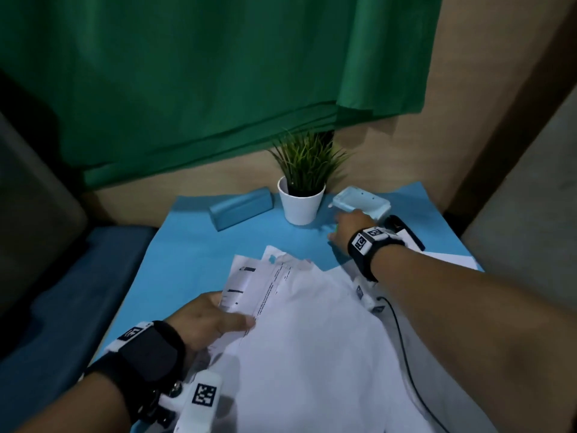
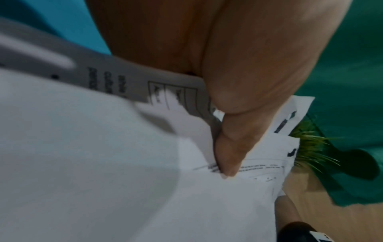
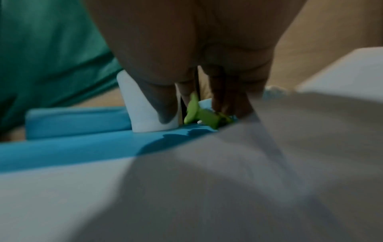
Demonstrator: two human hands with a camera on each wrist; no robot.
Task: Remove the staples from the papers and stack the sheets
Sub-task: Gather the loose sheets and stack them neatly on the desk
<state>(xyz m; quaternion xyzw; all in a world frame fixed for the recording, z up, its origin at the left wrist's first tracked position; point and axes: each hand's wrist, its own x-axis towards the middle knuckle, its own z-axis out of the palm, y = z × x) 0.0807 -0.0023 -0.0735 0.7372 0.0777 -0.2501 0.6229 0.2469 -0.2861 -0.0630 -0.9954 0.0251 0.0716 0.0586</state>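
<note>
A loose bundle of white printed papers [image 1: 312,323] lies across the blue tablecloth [image 1: 193,245], its left edge lifted. My left hand [image 1: 218,317] grips that edge, thumb [image 2: 232,155] pressed on top and fingers hidden beneath the papers [image 2: 103,163]. My right hand [image 1: 342,229] reaches to the far side by the plant pot. Its fingers [image 3: 219,98] curl down around a small green staple remover [image 3: 203,115] that sits on the cloth; the thumb [image 3: 163,108] stands just to its left. Only a green speck of the staple remover [image 1: 336,228] shows in the head view.
At the back stand a white pot with a grassy plant [image 1: 301,204], a blue case [image 1: 240,209] and a pale blue box [image 1: 359,201]. A black stapler [image 1: 404,232] lies on a sheet [image 1: 449,259] at the right. A black cable [image 1: 402,339] crosses the papers.
</note>
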